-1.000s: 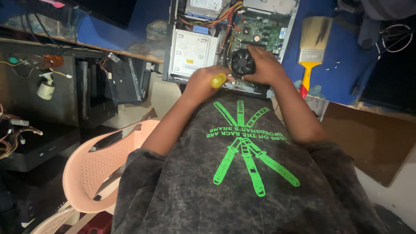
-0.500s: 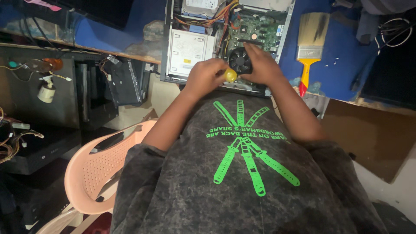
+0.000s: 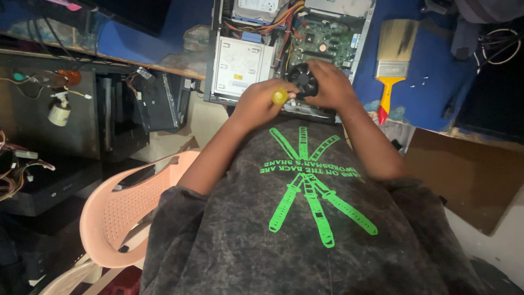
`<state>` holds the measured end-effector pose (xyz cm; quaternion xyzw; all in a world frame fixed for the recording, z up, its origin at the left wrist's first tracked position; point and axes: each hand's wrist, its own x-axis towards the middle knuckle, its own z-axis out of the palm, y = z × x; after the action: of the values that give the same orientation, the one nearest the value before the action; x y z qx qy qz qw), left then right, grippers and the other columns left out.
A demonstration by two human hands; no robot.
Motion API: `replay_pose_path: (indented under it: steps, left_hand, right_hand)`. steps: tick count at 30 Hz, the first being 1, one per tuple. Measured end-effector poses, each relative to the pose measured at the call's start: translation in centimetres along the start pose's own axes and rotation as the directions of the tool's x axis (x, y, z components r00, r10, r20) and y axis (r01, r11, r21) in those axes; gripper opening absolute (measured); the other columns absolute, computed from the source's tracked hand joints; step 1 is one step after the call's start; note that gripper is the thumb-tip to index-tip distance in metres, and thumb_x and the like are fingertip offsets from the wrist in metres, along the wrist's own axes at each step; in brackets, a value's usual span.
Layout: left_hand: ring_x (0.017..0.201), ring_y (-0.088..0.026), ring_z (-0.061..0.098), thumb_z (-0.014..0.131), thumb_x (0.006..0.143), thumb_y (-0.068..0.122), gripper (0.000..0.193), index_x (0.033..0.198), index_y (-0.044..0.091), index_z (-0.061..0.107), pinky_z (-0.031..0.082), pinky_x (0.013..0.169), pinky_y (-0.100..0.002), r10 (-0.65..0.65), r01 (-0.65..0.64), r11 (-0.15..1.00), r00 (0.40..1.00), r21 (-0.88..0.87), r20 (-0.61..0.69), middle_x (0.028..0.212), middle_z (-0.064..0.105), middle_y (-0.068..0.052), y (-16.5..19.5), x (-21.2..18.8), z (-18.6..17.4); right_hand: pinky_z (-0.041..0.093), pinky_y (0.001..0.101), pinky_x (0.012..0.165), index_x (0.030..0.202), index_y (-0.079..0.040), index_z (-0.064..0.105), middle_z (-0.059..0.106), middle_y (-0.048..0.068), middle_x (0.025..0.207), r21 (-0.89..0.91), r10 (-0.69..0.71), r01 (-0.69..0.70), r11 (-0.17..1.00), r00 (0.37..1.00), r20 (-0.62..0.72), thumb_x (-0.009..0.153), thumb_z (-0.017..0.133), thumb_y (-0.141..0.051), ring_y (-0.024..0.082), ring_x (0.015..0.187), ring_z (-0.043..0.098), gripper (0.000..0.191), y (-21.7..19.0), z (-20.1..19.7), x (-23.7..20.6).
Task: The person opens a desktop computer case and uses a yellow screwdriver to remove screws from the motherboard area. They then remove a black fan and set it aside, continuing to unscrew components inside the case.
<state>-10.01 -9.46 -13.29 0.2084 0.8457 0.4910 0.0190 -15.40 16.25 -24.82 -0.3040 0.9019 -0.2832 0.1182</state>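
Two hands at open desktop PC case on blue table. Left hand, fingers wrapped on yellow-handled screwdriver; right hand grips round black cooler fan, which sits over green motherboard. Whether fan is screwed down: can't tell; case lid off.

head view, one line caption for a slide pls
Seated person's left hand grips a yellow-handled screwdriver while the right hand holds a black fan over an open computer case.
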Motion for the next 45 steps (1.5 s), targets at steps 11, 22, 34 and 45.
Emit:
replay_pose_path:
  steps: [11,22,34,45]
  left_hand:
    - [0.088,-0.027,0.075,0.074,0.098,0.016,0.011,0.105,0.007,0.075,0.058,0.077,-0.035,-0.116,0.107,0.992,0.981,-0.067,-0.154,0.099,0.075,-0.010,0.0,-1.7,-0.2]
    - [0.075,-0.019,0.069,0.068,0.103,0.017,0.015,0.112,0.006,0.073,0.053,0.069,-0.031,-0.177,0.148,0.980,0.958,-0.136,-0.226,0.097,0.076,-0.010,-0.6,-1.9,1.4]
    - [0.065,-0.018,0.067,0.063,0.105,0.020,0.016,0.116,0.010,0.072,0.051,0.064,-0.033,-0.271,0.243,0.959,0.935,-0.143,-0.230,0.077,0.068,-0.006,-0.2,-1.1,1.9]
    - [0.062,-0.020,0.066,0.058,0.106,0.023,0.020,0.117,0.010,0.069,0.049,0.061,-0.035,-0.249,0.217,0.961,0.948,-0.171,-0.200,0.069,0.063,-0.006,0.0,1.7,0.1]
  right_hand:
    - [0.044,0.0475,0.113,0.147,-0.004,0.051,0.058,0.023,0.143,-0.055,0.002,-0.007,0.998,0.996,-0.090,0.065,0.087,-0.033,0.041,0.132,0.055,0.094,-1.0,-2.5,-1.8]
    - [0.040,0.0493,0.102,0.141,-0.006,0.056,0.060,0.015,0.129,-0.289,0.009,-0.069,0.955,0.979,-0.205,0.058,0.092,-0.038,0.036,0.119,0.055,0.097,-4.0,-2.9,-3.2]
    - [0.037,0.0503,0.107,0.142,-0.014,0.059,0.059,0.010,0.135,-0.261,-0.161,0.148,0.954,0.987,-0.027,0.053,0.092,-0.035,0.032,0.129,0.053,0.097,-0.8,-2.8,0.5]
    - [0.040,0.0479,0.109,0.147,-0.007,0.058,0.059,0.015,0.136,-0.087,-0.024,0.008,0.996,0.984,-0.177,0.057,0.092,-0.030,0.038,0.128,0.052,0.099,0.2,-2.3,0.4]
